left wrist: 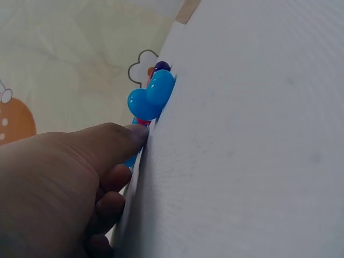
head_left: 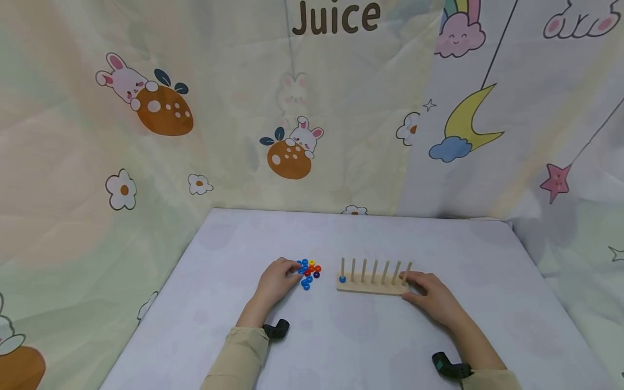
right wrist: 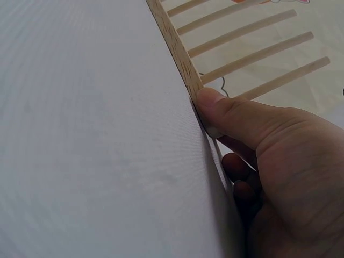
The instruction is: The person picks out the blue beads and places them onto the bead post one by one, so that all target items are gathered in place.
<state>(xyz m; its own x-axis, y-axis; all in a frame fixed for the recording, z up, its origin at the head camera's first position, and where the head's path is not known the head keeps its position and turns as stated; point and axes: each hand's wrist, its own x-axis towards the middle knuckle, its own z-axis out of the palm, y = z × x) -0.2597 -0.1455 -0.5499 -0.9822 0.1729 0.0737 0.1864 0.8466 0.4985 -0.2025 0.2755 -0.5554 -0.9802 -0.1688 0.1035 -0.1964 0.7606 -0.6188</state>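
My left hand (head_left: 278, 279) is at the left edge of a small cluster of round beads (head_left: 309, 279), mostly blue with some red, orange, yellow and dark purple. Its thumb and fingertips pinch a blue bead (left wrist: 130, 160), largely hidden behind the thumb in the left wrist view. To the right lies a wooden peg board (head_left: 372, 288) with several upright pegs. One blue bead (head_left: 342, 279) sits at the foot of its leftmost peg. My right hand (head_left: 435, 299) grips the board's right end, thumb on the near edge and fingers behind at the last peg.
The pale tablecloth (head_left: 361, 346) covers the table, whose far edge meets a printed fabric backdrop (head_left: 229, 135). A gap of tabletop separates the beads from the board. Black wrist cameras sit on both wrists.
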